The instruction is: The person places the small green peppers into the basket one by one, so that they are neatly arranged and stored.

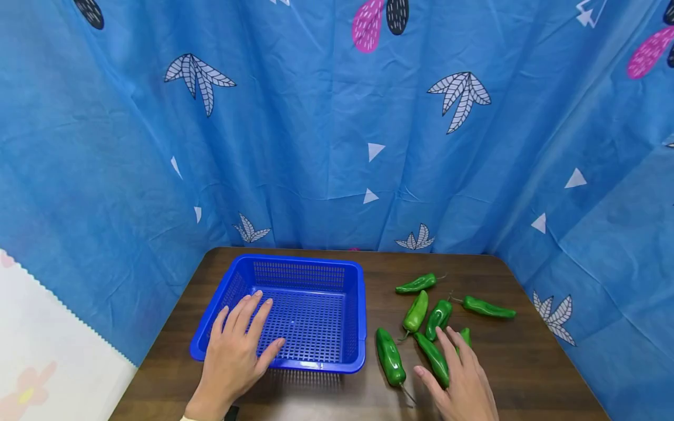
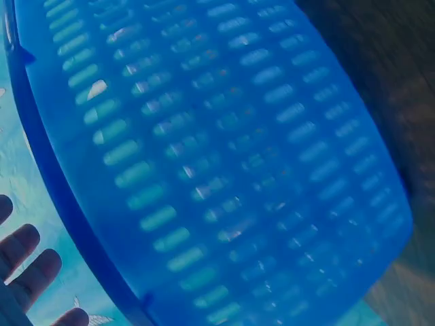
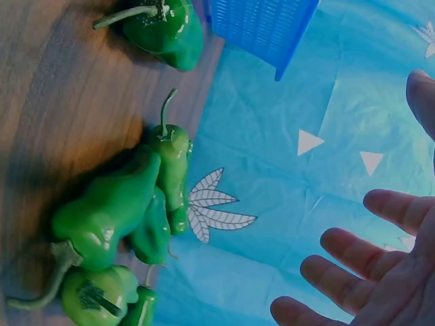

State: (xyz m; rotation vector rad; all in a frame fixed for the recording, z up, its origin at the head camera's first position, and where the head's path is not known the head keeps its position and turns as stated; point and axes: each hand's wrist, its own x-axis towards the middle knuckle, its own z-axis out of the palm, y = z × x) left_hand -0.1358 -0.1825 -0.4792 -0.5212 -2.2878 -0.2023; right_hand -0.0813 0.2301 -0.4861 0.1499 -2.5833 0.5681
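Note:
A blue plastic basket [image 1: 354,316] with slotted walls stands on the left half of the table. Over its near left corner hovers my left hand [image 1: 237,345], fingers spread and holding nothing; in the left wrist view the basket's slotted side [image 2: 204,149] fills most of the picture. To the basket's right lie several green peppers, among them a dark one [image 1: 389,356] closest to it and a lighter one [image 1: 416,311]. My right hand [image 1: 463,380] is above the nearest peppers, fingers loosely extended, partly covering one small pepper [image 1: 466,335]. In the right wrist view, that hand [image 3: 380,265] grips nothing.
The brown wooden table [image 1: 526,362] backs onto a blue patterned curtain [image 1: 326,146], which also runs along both sides. One pepper [image 1: 489,307] lies toward the right, another [image 1: 416,284] toward the back. A white cloth [image 1: 52,345] hangs at the far left.

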